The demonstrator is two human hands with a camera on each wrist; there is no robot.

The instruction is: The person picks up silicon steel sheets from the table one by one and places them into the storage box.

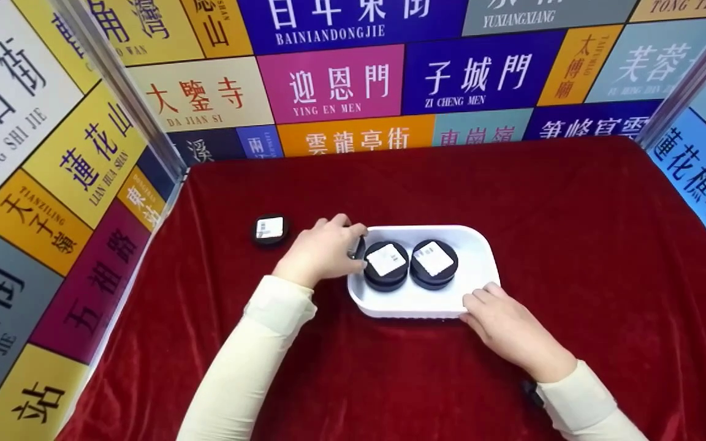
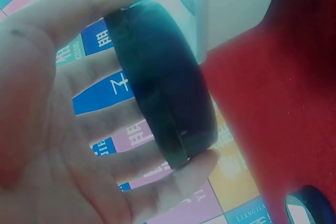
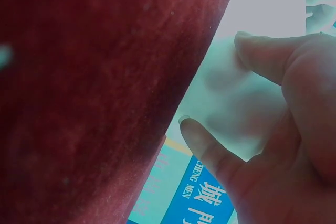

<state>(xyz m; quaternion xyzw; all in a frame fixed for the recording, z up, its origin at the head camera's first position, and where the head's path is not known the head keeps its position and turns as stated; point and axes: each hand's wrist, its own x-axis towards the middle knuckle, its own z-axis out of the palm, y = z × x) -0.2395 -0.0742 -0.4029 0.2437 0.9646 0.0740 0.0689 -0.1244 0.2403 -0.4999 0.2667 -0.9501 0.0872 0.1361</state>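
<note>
My left hand (image 1: 326, 248) holds a black disc-shaped container (image 2: 165, 82) between thumb and fingers, on edge above the left rim of a white tray (image 1: 482, 260). In the head view the fingers partly hide this container. Two more black round containers (image 1: 385, 263) with white labels on top stand side by side inside the tray. At the tray's near right corner, my right hand (image 1: 509, 324) grips the rim, its thumb and fingers on the tray wall (image 3: 226, 77) in the right wrist view.
Another black round container (image 1: 269, 229) with a white label lies on the dark red cloth (image 1: 353, 380), left of the tray. Panels printed with colourful place names (image 1: 328, 86) stand behind and at both sides of the cloth-covered table.
</note>
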